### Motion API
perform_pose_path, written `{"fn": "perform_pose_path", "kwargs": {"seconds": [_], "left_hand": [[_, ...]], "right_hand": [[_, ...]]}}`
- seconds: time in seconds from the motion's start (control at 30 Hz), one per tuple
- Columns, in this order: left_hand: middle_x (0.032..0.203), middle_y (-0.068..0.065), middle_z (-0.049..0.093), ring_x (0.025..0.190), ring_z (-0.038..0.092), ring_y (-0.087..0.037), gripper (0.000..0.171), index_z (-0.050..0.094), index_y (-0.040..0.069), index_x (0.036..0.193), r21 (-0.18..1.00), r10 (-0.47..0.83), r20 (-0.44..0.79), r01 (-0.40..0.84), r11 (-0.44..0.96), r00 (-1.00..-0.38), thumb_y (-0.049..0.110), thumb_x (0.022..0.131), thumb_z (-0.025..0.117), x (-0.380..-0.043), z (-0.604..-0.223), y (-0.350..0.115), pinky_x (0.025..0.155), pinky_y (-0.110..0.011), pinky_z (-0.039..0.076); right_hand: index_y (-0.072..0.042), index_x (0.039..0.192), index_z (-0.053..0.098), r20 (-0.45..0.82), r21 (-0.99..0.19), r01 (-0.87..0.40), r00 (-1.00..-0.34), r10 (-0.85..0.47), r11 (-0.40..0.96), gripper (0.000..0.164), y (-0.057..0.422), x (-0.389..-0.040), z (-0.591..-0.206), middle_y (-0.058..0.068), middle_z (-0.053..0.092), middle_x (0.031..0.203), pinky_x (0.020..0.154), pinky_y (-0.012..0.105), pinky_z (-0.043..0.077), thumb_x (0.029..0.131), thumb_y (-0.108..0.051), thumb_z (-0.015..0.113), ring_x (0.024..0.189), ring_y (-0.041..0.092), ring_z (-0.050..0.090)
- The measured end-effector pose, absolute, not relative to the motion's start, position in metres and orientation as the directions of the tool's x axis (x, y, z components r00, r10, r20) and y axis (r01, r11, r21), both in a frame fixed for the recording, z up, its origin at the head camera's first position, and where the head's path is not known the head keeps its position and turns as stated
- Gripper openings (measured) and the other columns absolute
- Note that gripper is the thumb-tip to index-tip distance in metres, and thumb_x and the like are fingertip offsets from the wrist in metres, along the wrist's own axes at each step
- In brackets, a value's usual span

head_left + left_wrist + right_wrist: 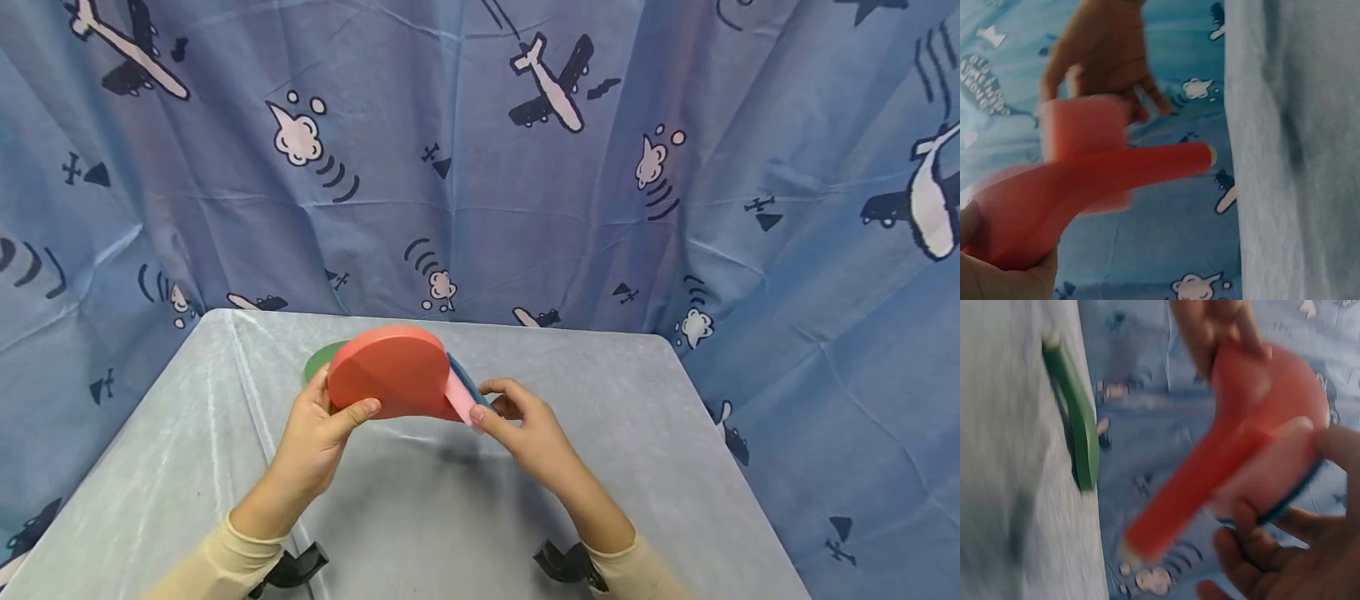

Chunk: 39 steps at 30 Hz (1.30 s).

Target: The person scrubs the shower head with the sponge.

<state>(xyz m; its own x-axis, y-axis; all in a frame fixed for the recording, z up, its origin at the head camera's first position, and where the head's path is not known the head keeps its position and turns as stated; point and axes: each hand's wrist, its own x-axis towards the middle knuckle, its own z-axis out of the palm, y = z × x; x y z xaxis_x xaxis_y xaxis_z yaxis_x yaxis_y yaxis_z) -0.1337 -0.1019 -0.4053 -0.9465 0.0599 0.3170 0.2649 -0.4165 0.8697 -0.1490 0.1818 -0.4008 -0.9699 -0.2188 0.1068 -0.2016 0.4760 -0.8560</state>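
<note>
In the head view, my left hand (318,437) grips a red curved piece (390,375) by its left side, with the thumb on its near face. It has a wide rounded end and, in the right wrist view, a narrower arm (1191,494) with a pale tip. My right hand (536,437) pinches a pink sponge (461,398) with a dark blue-green backing. The sponge lies against the red piece's right part; motion blurs it in the left wrist view. Both things are held above the table. What kind of object the red piece is cannot be told.
A green curved piece (1075,412) with a pale tip lies on the table near its far edge, partly hidden by the red piece in the head view. Pale grey cloth covers the table (637,467). Behind it hangs a blue airplane-print curtain (480,208).
</note>
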Motion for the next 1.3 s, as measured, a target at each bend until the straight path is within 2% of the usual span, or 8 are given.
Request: {"fn": "perform_pose_path", "kwargs": {"seconds": [0.1, 0.33, 0.43, 0.6, 0.8, 0.97, 1.07, 1.3], "left_hand": [[0.123, 0.001, 0.069, 0.111, 0.066, -0.015, 0.058, 0.052, 0.009, 0.136, 0.878, 0.058, 0.323, 0.276, -0.390, -0.945, -0.020, 0.088, 0.064, -0.132, -0.405, -0.099, 0.091, -0.029, 0.059], [0.126, -0.004, 0.065, 0.111, 0.064, -0.017, 0.056, 0.051, 0.007, 0.141, 0.745, -0.005, 0.386, 0.315, -0.588, -0.923, -0.021, 0.093, 0.056, -0.135, -0.400, -0.109, 0.094, -0.027, 0.057], [0.128, -0.004, 0.064, 0.111, 0.065, -0.018, 0.056, 0.049, 0.008, 0.143, 0.707, -0.022, 0.389, 0.314, -0.634, -0.921, -0.020, 0.095, 0.054, -0.136, -0.399, -0.112, 0.095, -0.028, 0.057], [0.126, -0.002, 0.064, 0.110, 0.065, -0.016, 0.053, 0.048, 0.010, 0.140, 0.785, -0.006, 0.323, 0.271, -0.558, -0.946, -0.018, 0.095, 0.055, -0.135, -0.403, -0.107, 0.095, -0.027, 0.057], [0.127, -0.003, 0.063, 0.111, 0.064, -0.016, 0.054, 0.046, 0.010, 0.142, 0.827, 0.004, 0.292, 0.250, -0.504, -0.956, -0.017, 0.095, 0.057, -0.133, -0.403, -0.098, 0.095, -0.027, 0.057], [0.124, -0.003, 0.064, 0.106, 0.066, -0.016, 0.046, 0.051, 0.010, 0.135, 0.738, -0.057, 0.280, 0.253, -0.625, -0.958, -0.016, 0.097, 0.055, -0.136, -0.397, -0.105, 0.093, -0.028, 0.058], [0.128, -0.004, 0.062, 0.108, 0.067, -0.017, 0.045, 0.049, 0.010, 0.139, 0.668, -0.093, 0.277, 0.261, -0.697, -0.956, -0.012, 0.100, 0.051, -0.140, -0.393, -0.113, 0.094, -0.029, 0.058], [0.132, -0.005, 0.059, 0.119, 0.062, -0.019, 0.043, 0.039, 0.009, 0.147, 0.529, -0.148, 0.161, 0.212, -0.822, -0.976, 0.004, 0.105, 0.050, -0.148, -0.391, -0.123, 0.100, -0.031, 0.055]], "right_hand": [[-0.020, 0.125, 0.065, 0.150, -0.883, -0.243, -0.957, -0.249, 0.401, 0.034, 0.180, -0.148, -0.399, 0.003, 0.071, 0.092, 0.079, 0.040, 0.050, 0.096, -0.036, 0.071, 0.095, 0.023, 0.065], [-0.033, 0.119, 0.065, -0.026, -0.714, -0.064, -0.993, -0.117, 0.697, 0.041, 0.195, -0.155, -0.398, 0.000, 0.059, 0.079, 0.058, 0.032, 0.044, 0.088, -0.058, 0.073, 0.070, 0.018, 0.054], [-0.032, 0.118, 0.066, -0.001, -0.670, -0.072, -0.995, -0.098, 0.739, 0.040, 0.195, -0.156, -0.399, 0.001, 0.060, 0.079, 0.060, 0.031, 0.043, 0.089, -0.058, 0.072, 0.071, 0.017, 0.054], [-0.028, 0.122, 0.067, 0.137, -0.739, -0.226, -0.973, -0.187, 0.635, 0.042, 0.177, -0.146, -0.400, -0.002, 0.069, 0.099, 0.073, 0.034, 0.050, 0.090, -0.054, 0.074, 0.095, 0.017, 0.060], [-0.026, 0.128, 0.061, 0.252, -0.846, -0.314, -0.948, -0.195, 0.430, 0.041, 0.166, -0.138, -0.404, -0.002, 0.069, 0.104, 0.088, 0.043, 0.049, 0.092, -0.037, 0.076, 0.105, 0.020, 0.061], [-0.031, 0.126, 0.061, 0.162, -0.777, -0.239, -0.970, -0.182, 0.583, 0.044, 0.173, -0.142, -0.401, -0.001, 0.065, 0.104, 0.077, 0.038, 0.049, 0.088, -0.045, 0.078, 0.097, 0.020, 0.059], [-0.033, 0.125, 0.061, 0.062, -0.742, -0.160, -0.983, -0.171, 0.651, 0.045, 0.184, -0.147, -0.397, 0.000, 0.064, 0.100, 0.067, 0.034, 0.050, 0.087, -0.048, 0.079, 0.090, 0.021, 0.059], [-0.023, 0.128, 0.053, 0.044, -0.853, -0.164, -0.969, -0.245, 0.495, 0.047, 0.188, -0.156, -0.405, 0.005, 0.067, 0.099, 0.075, 0.037, 0.048, 0.091, -0.038, 0.077, 0.091, 0.025, 0.058]]}}
